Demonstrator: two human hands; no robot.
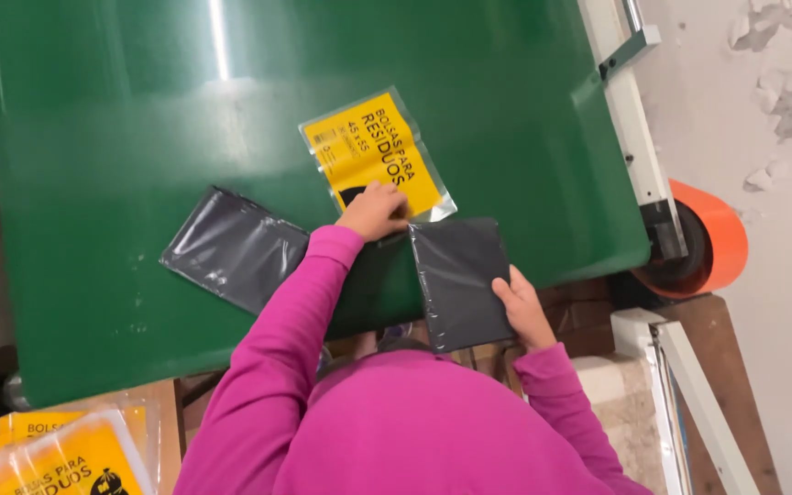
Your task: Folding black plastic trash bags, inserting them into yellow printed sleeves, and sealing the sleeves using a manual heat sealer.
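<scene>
Folded dark grey plastic bag stack (462, 280), flat and rectangular, lying at the near edge of a glossy green conveyor belt (121, 119) and overhanging it slightly toward the wearer. Gripped along its right edge by the right hand (522, 310), thumb on top and fingers curled beneath. Just above and touching its upper left corner, a clear plastic sleeve with a yellow printed card inside (376, 154), lying tilted on the belt, with a small dark shape showing at its lower end. Pressed down on the lower end of that sleeve by the left hand (373, 211), fingers bent, knuckles up; whether anything is pinched between the fingers cannot be told. Both arms in bright magenta sleeves (295, 321). Further left on the belt, well apart from the first stack, a second folded dark grey plastic bag stack (236, 247), lying at an angle, partly hidden by the left forearm. At bottom left, below the belt, a pile of more yellow-card sleeves (57, 454). At right, beyond the belt's white metal frame (630, 119), an orange roller wheel (708, 234) beside a peeling wall (781, 92).
</scene>
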